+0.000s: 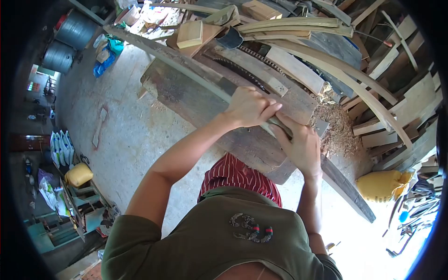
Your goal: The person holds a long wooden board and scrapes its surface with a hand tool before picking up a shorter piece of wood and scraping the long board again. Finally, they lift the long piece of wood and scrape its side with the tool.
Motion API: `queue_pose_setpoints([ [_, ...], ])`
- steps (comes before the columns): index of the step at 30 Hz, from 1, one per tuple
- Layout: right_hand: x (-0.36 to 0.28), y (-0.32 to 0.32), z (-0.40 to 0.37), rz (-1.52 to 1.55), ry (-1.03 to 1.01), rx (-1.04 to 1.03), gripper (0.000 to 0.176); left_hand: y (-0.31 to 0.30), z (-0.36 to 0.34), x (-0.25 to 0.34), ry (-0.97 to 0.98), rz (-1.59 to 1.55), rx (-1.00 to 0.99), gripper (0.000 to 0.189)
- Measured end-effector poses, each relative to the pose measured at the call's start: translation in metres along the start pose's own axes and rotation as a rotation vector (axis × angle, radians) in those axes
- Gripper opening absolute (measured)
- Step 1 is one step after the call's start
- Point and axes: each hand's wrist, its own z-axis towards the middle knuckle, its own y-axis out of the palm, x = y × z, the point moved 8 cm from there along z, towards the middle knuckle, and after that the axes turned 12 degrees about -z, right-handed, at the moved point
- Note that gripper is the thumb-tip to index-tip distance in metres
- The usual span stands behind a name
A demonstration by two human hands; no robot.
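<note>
A long wooden beam [186,70] runs diagonally across a worn wooden bench [182,98], from the upper left down to the lower right. My left hand [250,106] is closed over the beam near its middle, fingers curled round its top. Just to the right, my right hand [301,143] wraps the same stretch, its thumb and fingertips near my left thumb. What lies beneath both palms is hidden. A small metal plate [322,127] shows beside my right hand.
Behind the bench lie curved wooden strips [322,60], a pale block [190,33] and wood shavings [338,126]. A yellow sack [383,185] sits at the right. At the left are metal drums [76,30] and a yellow jerrycan [79,175].
</note>
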Motion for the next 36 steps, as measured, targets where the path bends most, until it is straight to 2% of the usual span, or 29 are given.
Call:
queue_pose_setpoints([
  [1, 0.005, -0.004, 0.0, 0.004, 0.0, 0.013, 0.028, -0.008, 0.001, -0.009, -0.052, -0.057, 0.048, 0.052],
  [2, 0.016, -0.003, -0.004, 0.003, 0.048, -0.064, 0.027, -0.001, 0.005, -0.005, -0.047, -0.05, 0.043, 0.052],
  [4, 0.036, -0.015, -0.02, 0.018, 0.11, -0.16, 0.026, 0.041, 0.012, 0.023, -0.09, -0.011, -0.179, 0.056],
  [8, 0.094, -0.064, -0.063, 0.157, 0.275, -0.262, 0.028, 0.079, 0.05, 0.094, -0.203, -0.321, -0.322, 0.067],
  [11, 0.107, -0.066, -0.063, 0.235, 0.31, -0.239, 0.029, 0.091, 0.058, 0.097, -0.204, -0.319, -0.332, 0.069],
  [12, 0.103, -0.057, -0.053, 0.202, 0.31, -0.297, 0.029, 0.084, 0.058, 0.09, -0.211, -0.32, -0.315, 0.069],
  [14, 0.09, -0.039, -0.032, 0.167, 0.296, -0.359, 0.029, 0.071, 0.043, 0.054, -0.365, -0.305, -0.433, 0.07],
  [15, 0.079, -0.027, -0.021, 0.166, 0.28, -0.375, 0.03, 0.071, 0.038, 0.04, -0.377, -0.298, -0.425, 0.07],
  [17, 0.071, -0.019, -0.01, 0.177, 0.243, -0.404, 0.031, 0.049, 0.03, 0.028, -0.16, -0.193, -0.057, 0.07],
  [18, 0.075, -0.019, -0.012, 0.155, 0.27, -0.457, 0.033, 0.046, 0.032, 0.03, -0.177, -0.181, -0.057, 0.07],
  [19, 0.081, -0.017, -0.014, 0.13, 0.299, -0.508, 0.034, 0.06, 0.037, 0.034, -0.268, -0.208, -0.265, 0.069],
  [20, 0.089, -0.018, -0.02, 0.132, 0.288, -0.512, 0.034, 0.074, 0.04, 0.039, -0.354, -0.237, -0.47, 0.069],
  [22, 0.102, -0.034, -0.028, 0.239, 0.205, -0.333, 0.034, 0.081, 0.047, 0.05, -0.389, -0.296, -0.418, 0.069],
  [24, 0.102, -0.034, -0.028, 0.242, 0.23, -0.336, 0.033, 0.058, 0.056, 0.062, -0.176, -0.247, -0.048, 0.07],
  [25, 0.102, -0.032, -0.023, 0.249, 0.269, -0.329, 0.033, 0.048, 0.052, 0.057, -0.166, -0.193, 0.053, 0.071],
  [26, 0.095, -0.024, -0.016, 0.249, 0.259, -0.333, 0.033, 0.045, 0.046, 0.045, -0.172, -0.186, 0.058, 0.071],
  [28, 0.056, -0.003, 0.009, 0.142, 0.189, -0.296, 0.031, 0.043, 0.023, -0.001, -0.377, -0.24, -0.31, 0.068],
  [29, 0.036, 0.011, 0.018, 0.149, 0.192, -0.292, 0.031, 0.029, 0.01, -0.021, -0.375, -0.235, -0.317, 0.068],
  [31, -0.007, 0.024, 0.035, 0.056, 0.112, -0.163, 0.032, -0.006, -0.008, -0.05, -0.252, -0.052, -0.181, 0.063],
  [34, -0.035, 0.024, 0.045, -0.001, 0.099, -0.139, 0.033, -0.029, -0.017, -0.059, -0.214, -0.077, -0.104, 0.058],
  [35, -0.032, 0.022, 0.041, -0.061, 0.126, -0.169, 0.034, -0.014, -0.017, -0.061, -0.314, -0.13, -0.307, 0.055],
  [36, -0.034, 0.013, 0.04, -0.074, 0.114, -0.173, 0.034, -0.008, -0.015, -0.056, -0.32, -0.134, -0.291, 0.055],
])
